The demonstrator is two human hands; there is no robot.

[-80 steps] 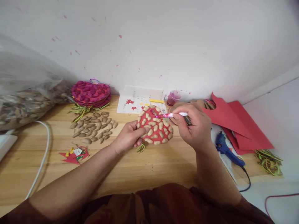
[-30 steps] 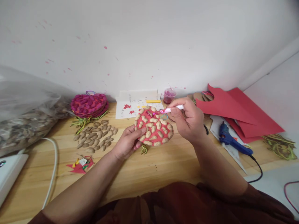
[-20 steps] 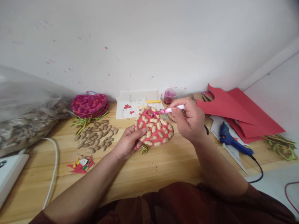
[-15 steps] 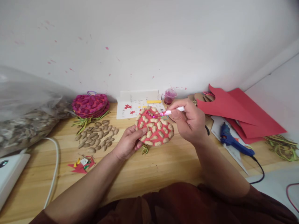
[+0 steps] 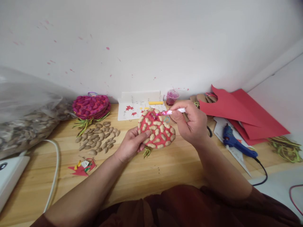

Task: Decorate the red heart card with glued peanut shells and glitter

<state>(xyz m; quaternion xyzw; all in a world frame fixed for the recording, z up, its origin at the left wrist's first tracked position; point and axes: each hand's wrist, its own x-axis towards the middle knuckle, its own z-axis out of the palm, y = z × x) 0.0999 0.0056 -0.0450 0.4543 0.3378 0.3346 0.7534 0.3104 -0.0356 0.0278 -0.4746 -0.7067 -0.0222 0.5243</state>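
My left hand (image 5: 132, 142) grips the lower left edge of a red disc covered with peanuts (image 5: 156, 129), thumb on top and fingers beneath. Yellow-green strands (image 5: 147, 152) hang from its near edge. A white-handled paintbrush (image 5: 174, 111), smeared with pink paint, is pinched in my right hand (image 5: 191, 121). Its tip meets a peanut near the disc's far edge, and that peanut is wet with magenta paint. Most other peanuts on the disc are bare. Behind the brush stands a clear plastic cup (image 5: 172, 97) with magenta paint inside.
At left are loose peanuts (image 5: 97, 137), a stack of magenta peanut discs (image 5: 91, 106), a peanut bag (image 5: 30, 123), paper scraps (image 5: 82, 167) and a white cable (image 5: 56, 170). A paper sheet (image 5: 123, 108) lies behind. Rightward are red card (image 5: 258, 116) and a blue glue gun (image 5: 238, 145).
The brush and my right hand have shifted slightly left. More magenta shows on the peanut near the disc's far edge. The disc has turned or tilted a little in my left hand.
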